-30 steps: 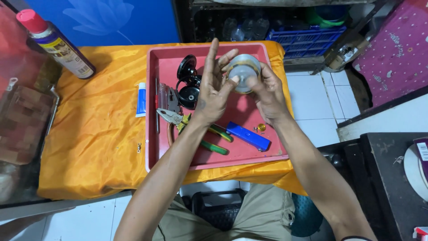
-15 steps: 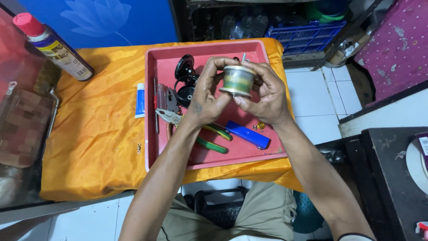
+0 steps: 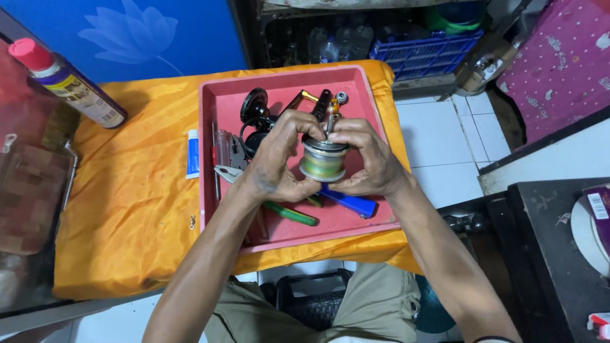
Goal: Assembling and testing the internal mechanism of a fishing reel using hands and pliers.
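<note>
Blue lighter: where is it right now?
In the head view, the blue lighter lies in the red tray, near its front right, just under the right hand.

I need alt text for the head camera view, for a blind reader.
Both hands, left hand and right hand, hold a fishing-reel spool above a red tray of tools on an orange cloth; a spray can lies at the left.

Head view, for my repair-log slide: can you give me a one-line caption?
Both hands, left and right, grip a line-wound fishing-reel spool above a red tray of tools.
</note>
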